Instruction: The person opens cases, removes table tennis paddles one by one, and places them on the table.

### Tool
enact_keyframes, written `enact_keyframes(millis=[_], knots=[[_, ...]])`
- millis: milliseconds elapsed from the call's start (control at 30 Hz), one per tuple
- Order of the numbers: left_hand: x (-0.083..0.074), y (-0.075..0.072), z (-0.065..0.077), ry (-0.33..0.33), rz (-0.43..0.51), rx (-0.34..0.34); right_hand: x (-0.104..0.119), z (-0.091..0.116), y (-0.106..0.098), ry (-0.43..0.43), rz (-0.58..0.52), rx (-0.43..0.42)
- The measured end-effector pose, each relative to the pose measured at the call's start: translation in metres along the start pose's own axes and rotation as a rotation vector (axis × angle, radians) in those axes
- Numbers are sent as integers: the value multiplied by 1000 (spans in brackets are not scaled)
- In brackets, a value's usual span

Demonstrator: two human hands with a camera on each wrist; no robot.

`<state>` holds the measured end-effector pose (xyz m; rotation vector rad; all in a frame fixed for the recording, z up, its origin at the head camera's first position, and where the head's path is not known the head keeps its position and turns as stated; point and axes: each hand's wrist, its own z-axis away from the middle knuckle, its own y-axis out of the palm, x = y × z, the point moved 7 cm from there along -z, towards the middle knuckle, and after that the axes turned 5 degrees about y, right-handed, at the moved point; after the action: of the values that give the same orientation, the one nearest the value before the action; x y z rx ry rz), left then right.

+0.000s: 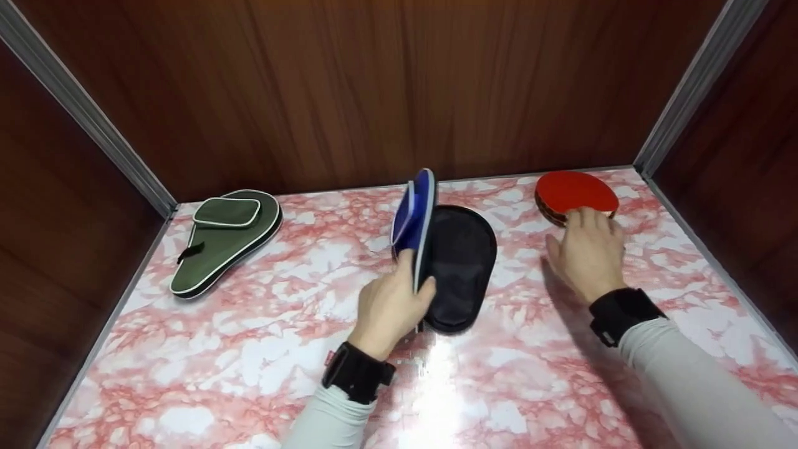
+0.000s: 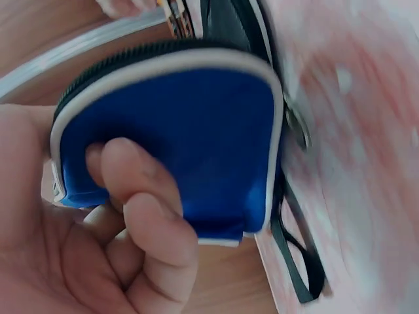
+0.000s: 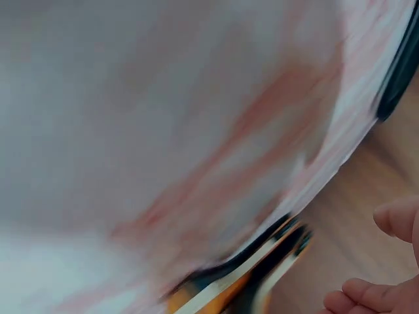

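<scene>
My left hand (image 1: 394, 305) grips the blue lid (image 1: 425, 206) of a table tennis paddle case between thumb and fingers, tilting it up on edge. Beside that lid, the black half (image 1: 461, 268) of the case lies flat on the table. The left wrist view shows curled fingers against the blue fabric (image 2: 216, 144), with white piping and a zip. My right hand (image 1: 589, 252) hovers at the near edge of a red table tennis paddle (image 1: 576, 190), fingers extended. In the right wrist view, two stacked paddle edges (image 3: 242, 281) appear, apart from the fingers.
A green paddle case (image 1: 227, 240) with a small pocket lies at the left of the marbled table (image 1: 280, 355). Dark wood-look panels (image 1: 349, 93) wall in the back and both sides.
</scene>
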<state>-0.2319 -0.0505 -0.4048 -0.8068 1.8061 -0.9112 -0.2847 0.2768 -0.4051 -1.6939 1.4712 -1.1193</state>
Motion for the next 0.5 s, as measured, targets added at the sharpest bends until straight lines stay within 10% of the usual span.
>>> enact_keyframes(millis=[267, 500], knots=[[-32, 20, -10, 113, -162, -68, 52, 16, 5, -127, -72, -3], [-44, 36, -18, 139, -229, -45, 67, 25, 17, -40, -182, 132]])
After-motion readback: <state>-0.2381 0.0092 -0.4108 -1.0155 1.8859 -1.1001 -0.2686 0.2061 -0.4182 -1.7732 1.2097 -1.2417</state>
